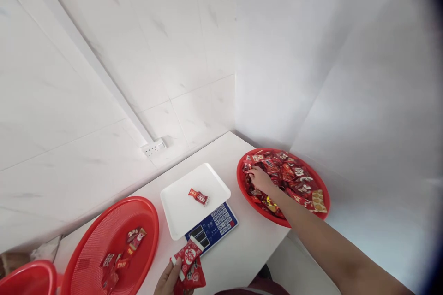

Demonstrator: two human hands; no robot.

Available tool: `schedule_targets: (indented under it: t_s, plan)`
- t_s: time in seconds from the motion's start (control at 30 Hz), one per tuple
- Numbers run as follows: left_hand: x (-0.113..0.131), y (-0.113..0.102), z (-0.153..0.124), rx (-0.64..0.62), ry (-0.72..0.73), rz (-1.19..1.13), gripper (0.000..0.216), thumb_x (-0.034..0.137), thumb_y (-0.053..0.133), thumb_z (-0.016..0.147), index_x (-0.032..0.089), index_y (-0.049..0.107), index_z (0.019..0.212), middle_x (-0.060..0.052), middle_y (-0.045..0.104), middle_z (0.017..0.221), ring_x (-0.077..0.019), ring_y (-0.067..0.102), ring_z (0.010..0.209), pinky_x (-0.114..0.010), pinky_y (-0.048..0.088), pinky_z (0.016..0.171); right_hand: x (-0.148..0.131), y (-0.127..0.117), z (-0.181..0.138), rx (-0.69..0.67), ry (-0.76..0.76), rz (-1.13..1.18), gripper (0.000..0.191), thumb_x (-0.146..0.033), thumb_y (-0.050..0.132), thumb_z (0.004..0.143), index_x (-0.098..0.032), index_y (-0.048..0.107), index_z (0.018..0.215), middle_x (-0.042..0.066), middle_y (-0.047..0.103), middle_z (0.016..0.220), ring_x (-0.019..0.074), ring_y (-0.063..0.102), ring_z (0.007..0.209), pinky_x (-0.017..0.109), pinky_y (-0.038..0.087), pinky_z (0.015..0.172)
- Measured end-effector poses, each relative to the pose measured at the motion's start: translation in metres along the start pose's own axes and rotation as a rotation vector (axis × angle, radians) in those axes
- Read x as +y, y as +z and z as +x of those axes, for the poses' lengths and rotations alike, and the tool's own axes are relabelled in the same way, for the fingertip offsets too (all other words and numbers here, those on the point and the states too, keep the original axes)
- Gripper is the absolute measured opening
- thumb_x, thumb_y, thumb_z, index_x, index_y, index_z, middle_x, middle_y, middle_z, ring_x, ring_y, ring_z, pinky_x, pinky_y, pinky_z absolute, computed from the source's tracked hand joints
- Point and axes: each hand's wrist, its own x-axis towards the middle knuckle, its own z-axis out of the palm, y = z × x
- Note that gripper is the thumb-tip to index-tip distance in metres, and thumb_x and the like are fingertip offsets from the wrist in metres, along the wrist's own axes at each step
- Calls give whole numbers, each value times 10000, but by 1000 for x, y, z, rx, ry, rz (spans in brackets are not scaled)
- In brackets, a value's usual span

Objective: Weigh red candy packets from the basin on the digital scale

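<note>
At the bottom of the head view, my left hand (168, 281) is closed around a few red printed snack packets (188, 256), fanned out in front of the scale's display. My right hand (261, 179) reaches into a red basket (325, 189) on the right, heaped with red-wrapped snacks. Its fingers are pinched at a small red packet (247, 165) near the basket's left rim. Between my hands stands a digital scale with a white pan (180, 207) and a blue keypad (221, 221). Two small red wrapped sweets (199, 196) lie on the pan.
A red mesh basket (83, 239) at the left holds several red wrapped sweets. Part of another red basket (31, 276) shows at the bottom left corner. The white table (228, 147) meets a tiled wall with a power socket (154, 147); a pale panel rises at the right.
</note>
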Motion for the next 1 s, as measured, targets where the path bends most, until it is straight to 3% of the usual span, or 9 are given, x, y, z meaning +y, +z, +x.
schedule_targets:
  t_s: [0.1, 0.2, 0.33, 0.43, 0.5, 0.57, 0.7, 0.83, 1.0]
  plan:
    - [9, 7, -5, -41, -59, -44, 513, 501, 765, 519, 176, 603, 881, -57, 648, 769, -182, 610, 625, -329, 503, 603, -27, 5, -15, 15, -113, 96, 324, -140, 408, 841, -174, 667, 1032, 104, 543, 1196, 195, 530, 1045, 295, 381, 904]
    - [14, 11, -13, -44, -34, -56, 529, 465, 771, 536, 171, 593, 938, -51, 662, 794, -152, 600, 611, -287, 495, 581, -67, 18, -25, -107, -243, 224, 320, -132, 438, 821, -188, 667, 1038, 84, 572, 1136, 174, 553, 1005, 285, 392, 901]
    - [13, 12, -21, -40, -16, -44, 552, 479, 749, 562, 166, 594, 989, -52, 670, 818, -141, 601, 599, -262, 478, 557, -111, 37, -40, -202, -266, 312, 368, -114, 475, 794, -213, 629, 1113, 85, 464, 1310, 155, 580, 958, 297, 404, 903]
    - [8, 6, -23, -35, -18, -51, 552, 490, 751, 551, 171, 601, 975, -48, 672, 832, -152, 613, 626, -269, 479, 574, -124, 49, -62, -292, -253, 458, 327, -130, 490, 796, -201, 633, 1081, 79, 573, 1186, 169, 581, 959, 334, 405, 919]
    - [4, 1, -23, -28, -23, -57, 556, 496, 753, 545, 173, 602, 973, -44, 670, 817, -156, 613, 634, -275, 481, 582, -123, 56, -83, -407, -105, 691, 259, -177, 513, 804, -184, 628, 1036, 62, 648, 987, 168, 600, 878, 349, 451, 864]
    - [-1, -6, -22, -23, -31, -51, 553, 504, 746, 553, 172, 604, 971, -43, 665, 788, -162, 613, 639, -281, 481, 588, -116, 62, -105, -506, 173, 1001, 185, -224, 547, 801, -174, 612, 967, 36, 647, 845, 142, 611, 746, 337, 496, 788]
    - [-10, -16, -19, -24, -52, -36, 544, 516, 726, 576, 167, 607, 976, -55, 665, 794, -173, 618, 662, -289, 479, 603, -93, 70, -138, -558, 632, 1487, 150, -144, 603, 744, -182, 565, 884, 6, 630, 738, 113, 626, 674, 312, 523, 787]
    - [-10, -17, -21, -42, -62, -28, 561, 521, 724, 578, 164, 603, 994, -62, 672, 809, -171, 618, 650, -288, 476, 603, -80, 72, -151, -502, 675, 1564, 270, 7, 580, 675, -174, 553, 875, 33, 665, 785, 120, 658, 753, 256, 529, 821]
    - [-4, -10, -28, -108, -38, -18, 535, 527, 723, 571, 166, 613, 950, -62, 676, 851, -170, 615, 676, -283, 470, 610, -90, 76, -154, -433, 680, 1576, 225, -19, 642, 689, -151, 557, 850, 67, 675, 875, 143, 666, 838, 224, 541, 807]
